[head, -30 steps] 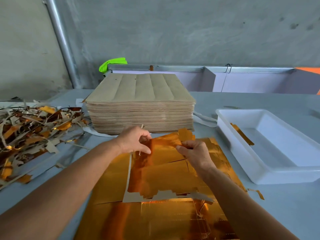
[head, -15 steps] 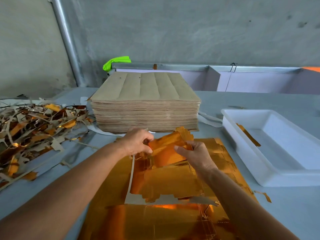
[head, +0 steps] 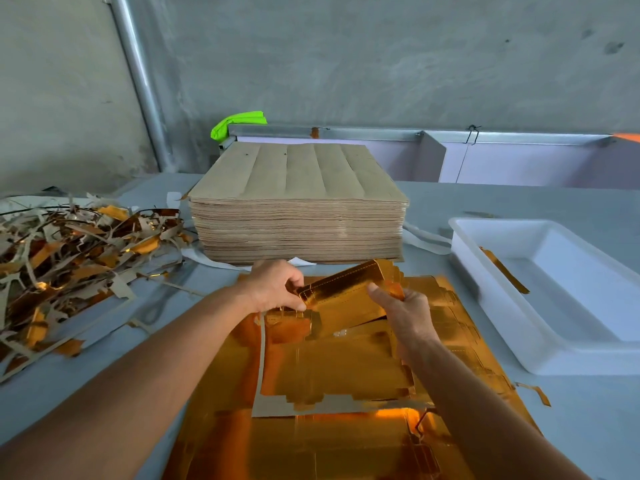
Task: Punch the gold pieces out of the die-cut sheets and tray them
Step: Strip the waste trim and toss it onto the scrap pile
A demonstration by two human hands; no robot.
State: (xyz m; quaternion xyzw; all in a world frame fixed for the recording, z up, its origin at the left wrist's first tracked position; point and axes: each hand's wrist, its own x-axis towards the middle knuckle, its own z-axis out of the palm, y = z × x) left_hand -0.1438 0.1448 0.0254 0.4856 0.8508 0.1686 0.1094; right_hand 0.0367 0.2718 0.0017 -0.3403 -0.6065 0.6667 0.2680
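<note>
The gold piece is lifted off the gold sheets at their far edge, tilted up, and held between both hands just in front of the cardboard stack. Dotted crease lines run along its length. The left hand grips its left end, fingers curled over the top edge and thumb under it. The right hand pinches its right end, thumb on the near face and fingers wrapped behind. Neither hand is relaxed; both are closed on the piece.

Below the hands, the top sheet lies partly stripped, its grey backing showing as an L-shaped border at the left and near sides. More gold sheets lie under it on the table.

To the right stands a white tray with one gold strip leaning against its left inner wall. To the left is a scrap pile of grey and gold offcuts. A small gold scrap lies on the table near the sheets' right edge. A green item sits behind the stack, by a metal rail.

No brand, label or readable writing shows anywhere.
</note>
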